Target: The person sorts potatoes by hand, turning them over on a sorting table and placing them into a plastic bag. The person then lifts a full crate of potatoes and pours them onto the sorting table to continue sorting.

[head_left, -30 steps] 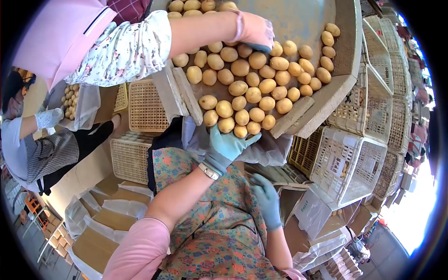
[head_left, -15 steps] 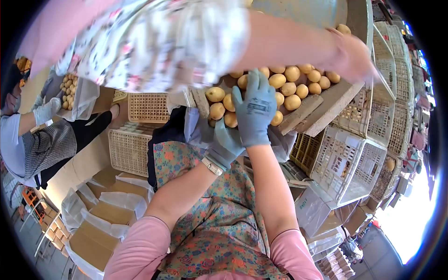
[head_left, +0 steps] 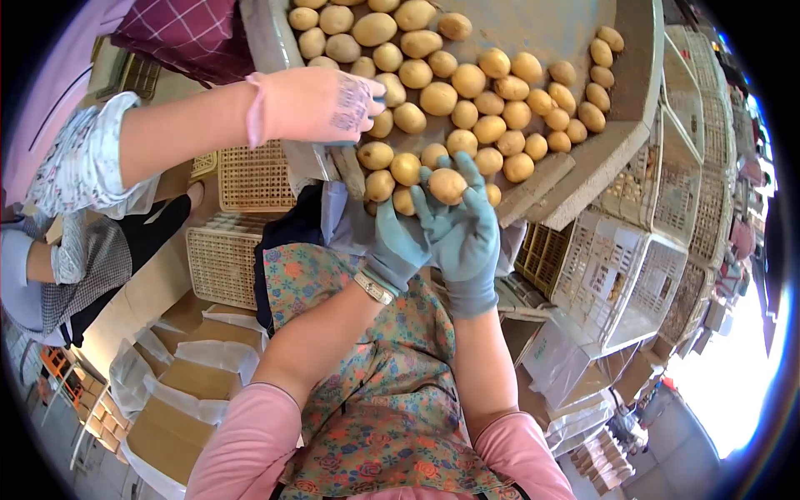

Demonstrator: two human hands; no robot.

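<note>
My right hand (head_left: 465, 237), in a blue-grey work glove, is turned palm up, its fingers curled round a potato (head_left: 447, 187) at the near edge of the sorting tray (head_left: 533, 42). Close against it on the left is my left hand (head_left: 398, 250), gloved alike, with one finger or thumb stretched up beside another potato (head_left: 403, 200). My right hand partly hides the left one's other fingers, and I see no potato gripped there. Many loose yellow potatoes (head_left: 437, 98) lie in the tray just beyond both hands.
A co-worker's gloved hand (head_left: 333, 104) reaches over the tray's left edge. Stacked plastic crates (head_left: 604, 279) stand to the right, more crates (head_left: 254, 179) to the left. Lined cardboard boxes (head_left: 196, 379) lie at lower left. A wooden board (head_left: 600, 175) borders the tray's near right.
My right hand has turned from palm down over the potatoes to palm up, now holding one. The co-worker's arm has swung back left, uncovering the tray. My left hand has barely moved.
</note>
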